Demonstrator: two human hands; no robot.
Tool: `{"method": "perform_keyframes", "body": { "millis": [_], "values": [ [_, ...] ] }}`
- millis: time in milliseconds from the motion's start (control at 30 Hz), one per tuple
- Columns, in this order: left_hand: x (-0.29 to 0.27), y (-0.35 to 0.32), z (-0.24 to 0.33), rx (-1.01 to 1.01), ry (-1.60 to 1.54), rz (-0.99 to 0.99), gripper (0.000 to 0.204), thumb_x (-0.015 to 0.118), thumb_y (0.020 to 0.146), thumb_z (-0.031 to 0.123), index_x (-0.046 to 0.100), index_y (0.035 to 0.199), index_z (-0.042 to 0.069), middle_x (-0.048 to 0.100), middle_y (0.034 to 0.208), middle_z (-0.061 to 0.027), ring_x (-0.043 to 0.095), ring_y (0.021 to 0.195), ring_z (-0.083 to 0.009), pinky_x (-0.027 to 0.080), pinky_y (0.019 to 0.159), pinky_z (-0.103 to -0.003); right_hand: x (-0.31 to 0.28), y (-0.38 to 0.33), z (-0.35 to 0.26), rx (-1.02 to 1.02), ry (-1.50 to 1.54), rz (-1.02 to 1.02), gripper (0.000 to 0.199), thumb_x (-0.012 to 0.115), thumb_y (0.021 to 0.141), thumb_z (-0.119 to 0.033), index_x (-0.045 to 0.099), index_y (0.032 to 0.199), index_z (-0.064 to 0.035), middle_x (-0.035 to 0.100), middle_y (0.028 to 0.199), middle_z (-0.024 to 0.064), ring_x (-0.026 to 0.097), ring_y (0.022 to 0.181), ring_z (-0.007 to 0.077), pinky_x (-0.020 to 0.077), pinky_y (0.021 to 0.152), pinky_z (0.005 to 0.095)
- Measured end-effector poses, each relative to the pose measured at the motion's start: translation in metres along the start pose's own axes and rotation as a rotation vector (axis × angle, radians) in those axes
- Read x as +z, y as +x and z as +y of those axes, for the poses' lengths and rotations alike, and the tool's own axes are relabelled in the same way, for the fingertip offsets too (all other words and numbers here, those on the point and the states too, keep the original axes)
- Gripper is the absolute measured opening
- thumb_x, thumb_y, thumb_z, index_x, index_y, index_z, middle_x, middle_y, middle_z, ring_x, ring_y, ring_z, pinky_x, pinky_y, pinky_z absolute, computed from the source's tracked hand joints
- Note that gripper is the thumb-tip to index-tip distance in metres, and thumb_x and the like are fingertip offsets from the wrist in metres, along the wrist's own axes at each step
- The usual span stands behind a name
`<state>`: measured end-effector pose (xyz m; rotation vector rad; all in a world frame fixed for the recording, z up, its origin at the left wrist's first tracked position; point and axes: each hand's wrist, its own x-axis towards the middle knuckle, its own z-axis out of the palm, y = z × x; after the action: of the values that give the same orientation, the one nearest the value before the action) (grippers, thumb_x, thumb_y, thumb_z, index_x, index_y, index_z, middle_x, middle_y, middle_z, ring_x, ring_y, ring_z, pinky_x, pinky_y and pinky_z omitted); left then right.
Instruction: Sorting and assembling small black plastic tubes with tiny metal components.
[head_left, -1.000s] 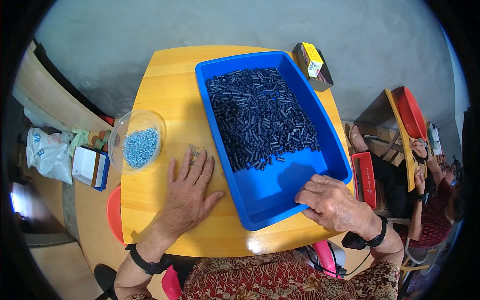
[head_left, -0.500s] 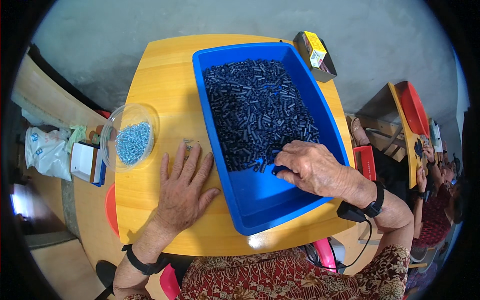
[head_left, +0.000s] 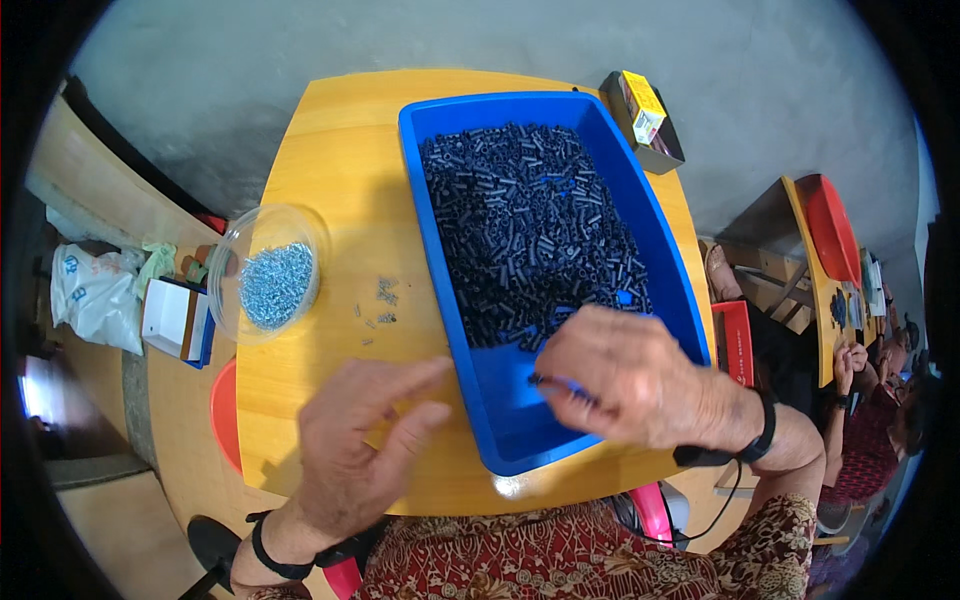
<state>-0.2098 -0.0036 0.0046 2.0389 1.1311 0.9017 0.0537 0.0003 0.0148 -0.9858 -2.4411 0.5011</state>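
Note:
A blue tray [head_left: 478, 385] holds a heap of short black tubes [head_left: 530, 230]. Over its near part, my right hand [head_left: 640, 380] is pinched around a short black tube [head_left: 541, 380], blurred by motion. My left hand [head_left: 365, 435] is raised beside the tray's left wall, thumb and fingers apart, with nothing visible in it. Several small metal screws [head_left: 386, 292] lie loose on the table between the tray and a clear round tub [head_left: 315, 240] of silvery screws [head_left: 275, 285].
The yellow wooden table [head_left: 350, 130] carries a dark box with a yellow carton [head_left: 643, 105] at its far right corner. Left of the table are a white bag [head_left: 95, 300] and a white box [head_left: 168, 318]. Another person [head_left: 870, 430] sits at a table on the right.
My left hand has lifted off the table and come nearer, uncovering the loose screws. My right hand has risen from the heap toward the left and nearer, with a black tube in its fingertips.

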Motion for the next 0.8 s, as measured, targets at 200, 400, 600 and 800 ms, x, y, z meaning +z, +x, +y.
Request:
{"method": "perform_keyframes", "body": {
  "millis": [200,400,600,800],
  "values": [
    [0.013,-0.001,0.014,-0.146,-0.326,-0.235,0.026,0.076,0.085,0.013,0.069,0.107,0.001,0.07,0.085,-0.0106,0.066,0.068,-0.019,0.051,0.059,-0.029,0.022,0.004,-0.034,-0.167,-0.132,0.15,0.017,0.064,0.068,-0.012,0.056,0.08,-0.0028,0.044,0.072,0.0052,0.052,0.067,0.0193,0.0428,0.055,0.0317],
    [0.013,-0.002,0.007,-0.343,-0.459,-0.332,0.022,0.074,0.088,0.011,0.069,0.105,-0.002,0.069,0.083,-0.003,0.06,0.069,-0.0069,0.048,0.061,-0.023,0.027,0.0,-0.029,-0.159,-0.079,0.162,0.021,0.066,0.067,-0.01,0.059,0.084,-0.0008,0.047,0.074,0.0054,0.053,0.066,0.0197,0.043,0.054,0.0319],
    [0.019,0.003,-0.003,-0.611,-0.85,-0.366,0.018,0.066,0.095,0.01,0.069,0.108,-0.002,0.068,0.091,0.0002,0.06,0.082,-0.0044,0.049,0.072,-0.02,0.027,0.002,-0.021,-0.092,0.11,0.239,0.026,0.07,0.068,-0.008,0.063,0.092,0.0004,0.059,0.084,0.0094,0.061,0.073,0.0247,0.0509,0.062,0.035],
    [0.017,0.012,-0.007,-0.654,-0.948,-0.418,0.022,0.064,0.097,0.012,0.066,0.114,-0.002,0.069,0.099,-0.0041,0.064,0.091,-0.0087,0.054,0.084,-0.024,0.026,0.005,-0.019,-0.074,0.106,0.217,0.022,0.081,0.073,-0.002,0.071,0.092,0.0034,0.068,0.087,0.0134,0.066,0.071,0.0237,0.0522,0.057,0.0322]
  ]
}}
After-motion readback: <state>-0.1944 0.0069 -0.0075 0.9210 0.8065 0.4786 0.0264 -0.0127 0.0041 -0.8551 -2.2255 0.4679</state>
